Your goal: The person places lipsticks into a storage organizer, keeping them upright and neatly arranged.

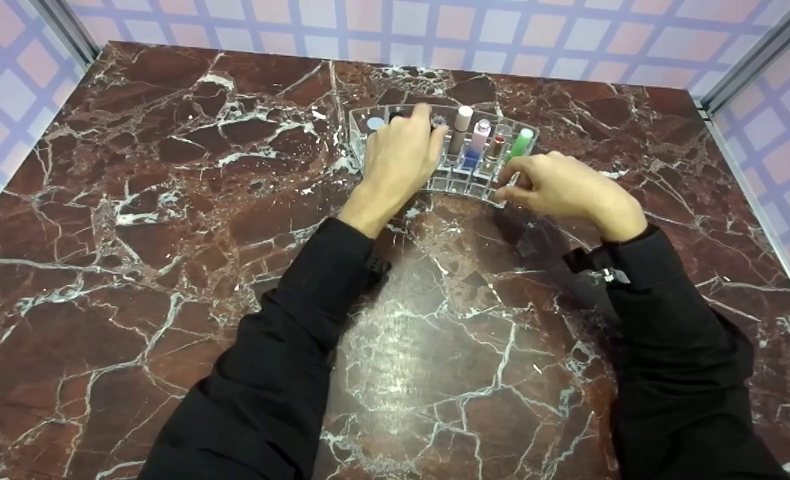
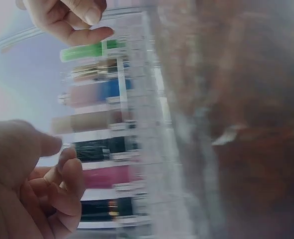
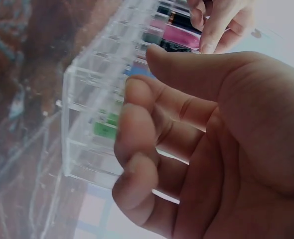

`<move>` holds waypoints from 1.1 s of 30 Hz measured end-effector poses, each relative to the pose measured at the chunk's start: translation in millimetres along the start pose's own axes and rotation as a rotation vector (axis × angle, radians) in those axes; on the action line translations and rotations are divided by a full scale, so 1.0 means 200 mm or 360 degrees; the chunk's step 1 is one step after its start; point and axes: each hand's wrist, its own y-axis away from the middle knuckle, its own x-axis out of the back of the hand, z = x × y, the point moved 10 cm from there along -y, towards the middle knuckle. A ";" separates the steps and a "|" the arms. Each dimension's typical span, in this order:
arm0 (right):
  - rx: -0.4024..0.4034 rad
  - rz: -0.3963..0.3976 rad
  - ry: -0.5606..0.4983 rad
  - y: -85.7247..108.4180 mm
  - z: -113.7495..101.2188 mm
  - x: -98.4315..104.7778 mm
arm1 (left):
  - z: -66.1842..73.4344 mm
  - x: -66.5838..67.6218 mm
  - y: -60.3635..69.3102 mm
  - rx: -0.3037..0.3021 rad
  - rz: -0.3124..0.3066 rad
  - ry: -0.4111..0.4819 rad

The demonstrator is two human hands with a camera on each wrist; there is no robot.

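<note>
A curved clear acrylic organizer [image 1: 465, 189] holds a row of upright cosmetic tubes at the back of the table. Over its left half, my left hand [image 1: 398, 152] pinches the top of a black tube [image 2: 99, 149] between thumb and index finger; the tube's lower end sits in its slot. A pink tube [image 2: 106, 177] and a black tube with gold marks [image 2: 104, 210] stand beside it, near the other curled fingers. My right hand [image 1: 561, 187] hovers by the organizer's right front corner, fingers loosely bent and nothing in them. Whether its fingertips touch the acrylic, I cannot tell.
Right of the left hand stand a brown tube with a pale cap [image 1: 461, 127], a pink and blue tube [image 1: 478, 141], a red-tipped tube [image 1: 498, 145] and a green tube [image 1: 523, 143]. The marbled table [image 1: 168, 267] ends at a checked wall panel [image 1: 435, 33].
</note>
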 end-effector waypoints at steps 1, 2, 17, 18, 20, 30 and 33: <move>0.0002 0.0006 -0.0016 0.01 0.00 0.01 | 0.02 0.03 0.00 -0.0017 0.0015 0.0008; 0.0005 0.0015 -0.0037 0.02 0.00 0.03 | 0.05 0.07 0.01 -0.0043 0.0032 0.0023; 0.0101 0.0612 -0.0060 0.22 0.10 0.25 | 0.10 0.66 0.32 -0.0486 0.0330 0.0021; 0.0091 0.0672 -0.0041 0.23 0.13 0.26 | 0.04 0.68 0.33 -0.0477 0.0363 -0.0032; 0.0098 0.0811 -0.0003 0.27 0.17 0.29 | -0.08 0.71 0.34 -0.0426 0.0405 -0.0125; -0.0089 0.1048 0.0076 0.41 0.39 0.28 | -0.55 0.61 0.34 -0.0062 0.0221 -0.0279; -0.0198 0.0914 0.0070 0.41 0.43 0.24 | -0.63 0.56 0.34 0.0011 0.0128 -0.0295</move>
